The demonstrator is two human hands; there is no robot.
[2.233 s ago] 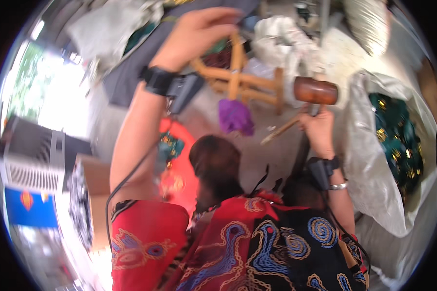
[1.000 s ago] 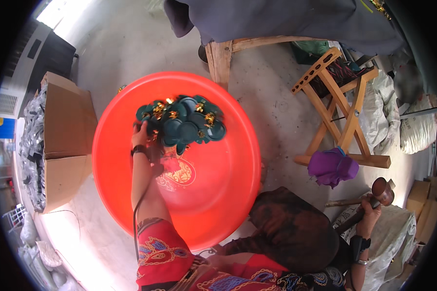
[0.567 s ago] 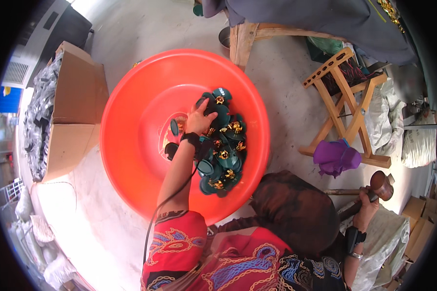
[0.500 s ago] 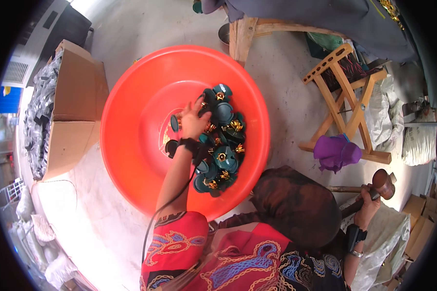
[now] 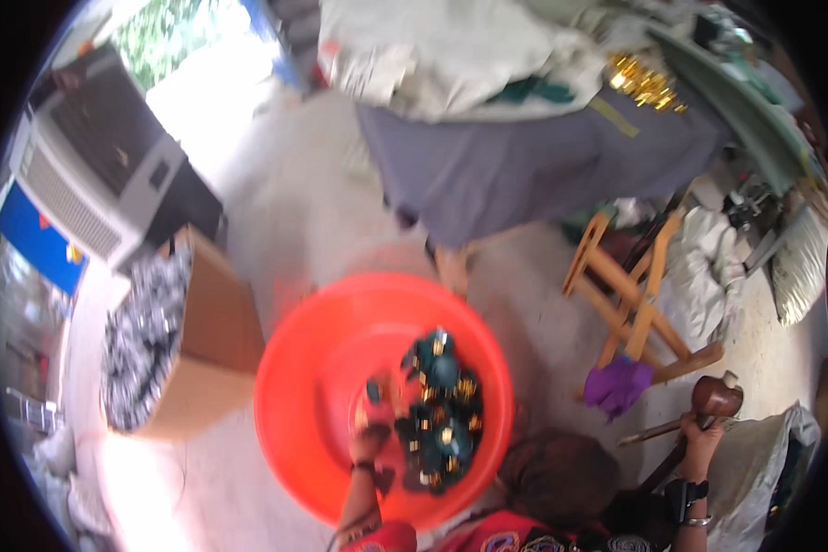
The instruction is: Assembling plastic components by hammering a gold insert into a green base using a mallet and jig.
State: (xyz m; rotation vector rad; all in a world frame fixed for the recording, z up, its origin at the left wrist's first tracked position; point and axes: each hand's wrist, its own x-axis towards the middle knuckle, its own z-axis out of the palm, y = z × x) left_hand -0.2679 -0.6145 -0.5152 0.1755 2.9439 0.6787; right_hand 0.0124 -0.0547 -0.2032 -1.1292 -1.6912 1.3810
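Holding a brown mallet (image 5: pixel 716 398) — the head view.
The right hand (image 5: pixel 699 443) is wrapped around the mallet, near its head; a loosened grip could perhaps let it fall. The left hand (image 5: pixel 369 443) is blurred inside the red tub (image 5: pixel 290 391) — whether spread or pinching, I cannot tell. A wide sweep might scatter the green pieces (image 5: pixel 444 373), which lie heaped in the tub's right part: dark, rounded, with bright gold bits.
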